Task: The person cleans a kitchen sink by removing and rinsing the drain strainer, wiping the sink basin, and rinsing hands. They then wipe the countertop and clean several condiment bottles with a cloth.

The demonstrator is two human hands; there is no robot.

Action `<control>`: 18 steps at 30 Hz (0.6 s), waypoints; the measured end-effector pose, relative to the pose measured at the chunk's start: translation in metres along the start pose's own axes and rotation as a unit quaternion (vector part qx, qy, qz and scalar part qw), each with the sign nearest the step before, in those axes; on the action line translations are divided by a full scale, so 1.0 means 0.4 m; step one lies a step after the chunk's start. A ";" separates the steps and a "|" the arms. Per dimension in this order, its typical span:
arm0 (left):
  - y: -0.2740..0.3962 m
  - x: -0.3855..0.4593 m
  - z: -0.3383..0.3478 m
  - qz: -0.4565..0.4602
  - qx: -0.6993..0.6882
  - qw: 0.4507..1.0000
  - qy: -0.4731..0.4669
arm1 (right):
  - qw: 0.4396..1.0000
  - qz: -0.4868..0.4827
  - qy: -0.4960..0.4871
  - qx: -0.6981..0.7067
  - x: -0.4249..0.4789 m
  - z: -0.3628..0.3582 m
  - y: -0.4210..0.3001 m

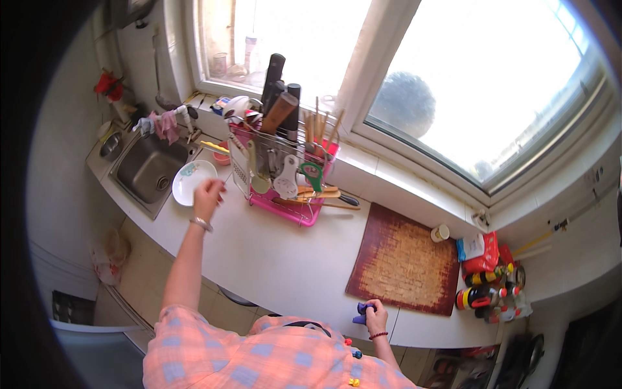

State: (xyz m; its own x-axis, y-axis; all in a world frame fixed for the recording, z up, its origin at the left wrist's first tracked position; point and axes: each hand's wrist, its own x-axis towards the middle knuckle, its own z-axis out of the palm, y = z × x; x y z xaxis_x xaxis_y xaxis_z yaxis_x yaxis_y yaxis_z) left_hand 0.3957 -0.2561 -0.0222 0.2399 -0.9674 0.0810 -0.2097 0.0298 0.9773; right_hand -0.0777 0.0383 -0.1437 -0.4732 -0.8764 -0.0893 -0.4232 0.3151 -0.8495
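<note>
My left hand (208, 193), with a bracelet at the wrist, is over the right rim of a white plate (186, 179) beside the sink. Its fingers are loosely bent and a little apart, and nothing shows in them; whether it touches the rim is unclear. My right hand (376, 317) is at the counter's front edge, closed around a crumpled purple cloth (360, 318). Right of the plate stands a pink-based wire utensil rack (283, 210). It holds knives (273, 73), chopsticks (318, 127), a grater (240, 167) and a green-handled peeler (311, 175).
A steel sink (150, 170) is set into the counter at left, cloths (167, 127) hanging over its faucet. A brown woven mat (408, 257) lies at right, with a paper cup (440, 233) at its back edge. Sauce bottles (478, 296) and a red packet (482, 253) lie beyond it.
</note>
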 end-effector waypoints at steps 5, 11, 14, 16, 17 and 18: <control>0.121 0.258 -0.056 0.144 -0.054 0.981 0.119 | 0.999 0.022 -0.026 -0.006 0.026 0.014 -0.043; 0.050 0.607 0.041 0.104 -0.052 0.993 -0.010 | 0.999 0.005 -0.038 -0.016 0.054 0.034 -0.082; 0.004 0.703 0.101 0.086 0.048 0.995 -0.006 | 0.998 0.051 -0.034 -0.031 0.039 0.039 -0.090; -0.024 0.738 0.146 0.073 0.097 0.993 -0.008 | 0.996 0.063 -0.037 -0.053 0.019 0.040 -0.093; -0.036 0.754 0.160 0.075 0.114 0.991 -0.010 | 0.995 0.075 -0.039 -0.049 0.017 0.042 -0.099; -0.025 0.752 0.174 0.093 0.149 0.984 -0.013 | 0.994 0.087 -0.040 -0.044 0.015 0.045 -0.113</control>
State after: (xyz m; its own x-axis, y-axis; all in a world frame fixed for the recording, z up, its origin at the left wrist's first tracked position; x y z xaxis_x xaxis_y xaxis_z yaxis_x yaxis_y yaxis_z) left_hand 0.4039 -0.5650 -0.0213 0.1472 -0.9582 0.2451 -0.5176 0.1365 0.8446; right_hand -0.0473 0.0123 -0.1150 -0.4842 -0.8304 -0.2757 -0.4079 0.4930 -0.7685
